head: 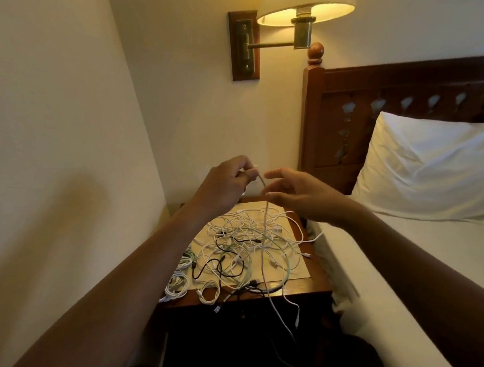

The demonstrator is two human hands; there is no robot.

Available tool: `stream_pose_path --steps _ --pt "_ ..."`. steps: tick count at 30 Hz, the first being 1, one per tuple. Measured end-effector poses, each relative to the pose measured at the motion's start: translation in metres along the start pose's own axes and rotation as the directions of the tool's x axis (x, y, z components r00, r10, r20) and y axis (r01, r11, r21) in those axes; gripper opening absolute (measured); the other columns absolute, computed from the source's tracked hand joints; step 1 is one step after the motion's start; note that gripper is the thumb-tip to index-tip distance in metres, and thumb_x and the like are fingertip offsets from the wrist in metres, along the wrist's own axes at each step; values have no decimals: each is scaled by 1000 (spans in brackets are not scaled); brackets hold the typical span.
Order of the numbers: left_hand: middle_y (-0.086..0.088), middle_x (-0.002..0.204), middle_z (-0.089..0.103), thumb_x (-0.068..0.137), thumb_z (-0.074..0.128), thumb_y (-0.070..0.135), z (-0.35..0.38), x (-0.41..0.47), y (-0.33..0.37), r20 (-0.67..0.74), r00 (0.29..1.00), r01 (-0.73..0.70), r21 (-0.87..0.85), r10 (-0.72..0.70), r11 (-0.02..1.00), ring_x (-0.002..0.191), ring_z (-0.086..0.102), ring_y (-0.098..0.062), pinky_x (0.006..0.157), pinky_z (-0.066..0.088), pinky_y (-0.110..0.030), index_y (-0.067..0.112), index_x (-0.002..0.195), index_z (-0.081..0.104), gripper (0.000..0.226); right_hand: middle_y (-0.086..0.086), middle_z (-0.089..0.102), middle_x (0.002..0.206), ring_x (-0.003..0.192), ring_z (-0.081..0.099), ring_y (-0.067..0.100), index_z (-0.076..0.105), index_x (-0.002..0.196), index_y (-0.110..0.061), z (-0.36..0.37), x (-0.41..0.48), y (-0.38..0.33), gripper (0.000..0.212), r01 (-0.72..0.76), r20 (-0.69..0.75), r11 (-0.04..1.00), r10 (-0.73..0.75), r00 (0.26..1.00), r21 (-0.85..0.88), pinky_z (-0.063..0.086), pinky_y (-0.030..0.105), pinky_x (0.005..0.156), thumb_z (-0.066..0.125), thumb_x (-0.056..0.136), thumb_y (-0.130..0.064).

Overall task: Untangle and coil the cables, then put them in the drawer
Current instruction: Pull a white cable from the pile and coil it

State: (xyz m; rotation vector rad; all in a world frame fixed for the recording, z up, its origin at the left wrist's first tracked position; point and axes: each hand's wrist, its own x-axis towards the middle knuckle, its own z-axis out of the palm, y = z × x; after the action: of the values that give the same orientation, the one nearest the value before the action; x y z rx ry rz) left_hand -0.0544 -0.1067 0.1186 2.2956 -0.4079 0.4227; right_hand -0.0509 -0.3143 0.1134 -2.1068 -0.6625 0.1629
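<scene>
At the far left of the dark wooden bedside bench (316,285), on its pale mat, lie several small coiled bundles of white cable (177,285); these look finished. Above them is the left grip (229,181), held up w/ thumb and fingers closed in a pinch on the end of one thin white cable (266,214). This cable hangs nearly straight down from the pinch into the loose tangle of white, black and pale green cables (247,240) in the middle of the bench. Some strands fall over the front edge.

Just right of the hanging cable is the right grip (302,196), wide open w/ fingers spread and relaxed, holding nothing. Its fingertips are near the cable, but whether they touch it cannot be told. Further right are the bed w/ white sheet (413,271) and a white pillow (434,164). The drawer cannot be made out; the area under the bench is too dark.

Handling, as a judgement: the cable is light, soft and limp, so it needs little force. It will probably catch on other loops and drag them along. The plug ends are the stiff parts, i.e. a good place to hold. Probably best to pinch the end and slide the free grip down the cable, lifting crossing loops off instead of pulling hard.
</scene>
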Motion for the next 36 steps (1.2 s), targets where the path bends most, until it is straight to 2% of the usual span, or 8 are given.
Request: stream_pose_path --steps 3,5,9,14,19,23,28,36 --pt "12 71 60 103 59 29 -14 -1 6 -18 988 -147 197 154 969 59 51 0 55 36 -22 16 94 68 18 2 61 80 67 62 10 64 120 -11 17 3 -3 20 108 -53 986 -101 993 130 56 24 65 49 108 -18" --pt "17 70 58 102 60 27 -31 -6 -8 70 969 -249 303 239 920 62 53 5 59 37 -20 16 93 71 18 -2 55 72 58 51 9 71 104 -19 9 5 1 24 140 -99 990 -141 985 -17 46 25 54 49 108 -24" --pt "12 70 64 103 60 22 -73 -19 -33 264 963 -144 322 57 936 62 56 4 63 39 -19 15 90 75 21 -3 68 76 72 66 18 74 94 -30 -17 4 32 24 140 -33 937 -159 987 -319 54 40 64 53 104 -38" --pt "-11 72 67 103 50 32 -111 -47 -48 337 932 192 -158 -130 969 62 55 -16 60 45 -22 7 90 71 36 -7 66 81 79 62 10 72 94 -23 -33 -9 94 24 -81 -170 950 30 985 -301 47 32 69 52 107 -24" --pt "-7 61 62 100 51 37 -76 -74 -9 319 944 120 -559 79 821 53 46 -31 51 29 -34 17 84 74 34 -7 69 88 86 65 14 73 90 -28 7 -16 122 27 -146 -149 966 115 982 -212 47 25 71 52 107 -26" --pt "-4 62 65 101 47 34 -58 -71 5 296 931 78 -732 212 677 57 52 -21 58 23 -46 17 86 74 35 -6 69 93 91 64 17 74 92 -24 23 -14 120 30 -158 -126 978 141 982 -136 47 24 72 49 108 -29" --pt "0 59 60 109 37 33 -71 -61 -43 86 992 120 -859 -90 498 53 51 -12 60 50 -27 16 82 71 46 -10 64 84 81 58 10 68 90 -27 9 -31 139 30 -196 -140 964 172 975 -181 44 25 70 46 109 -22" --pt "3 60 53 106 47 37 -66 -68 -81 -21 931 126 -917 -363 378 53 44 -10 59 48 -25 16 81 69 40 -12 65 87 82 62 12 65 86 -38 10 -56 177 28 -318 -160 900 282 946 -296 46 17 68 56 105 -19"
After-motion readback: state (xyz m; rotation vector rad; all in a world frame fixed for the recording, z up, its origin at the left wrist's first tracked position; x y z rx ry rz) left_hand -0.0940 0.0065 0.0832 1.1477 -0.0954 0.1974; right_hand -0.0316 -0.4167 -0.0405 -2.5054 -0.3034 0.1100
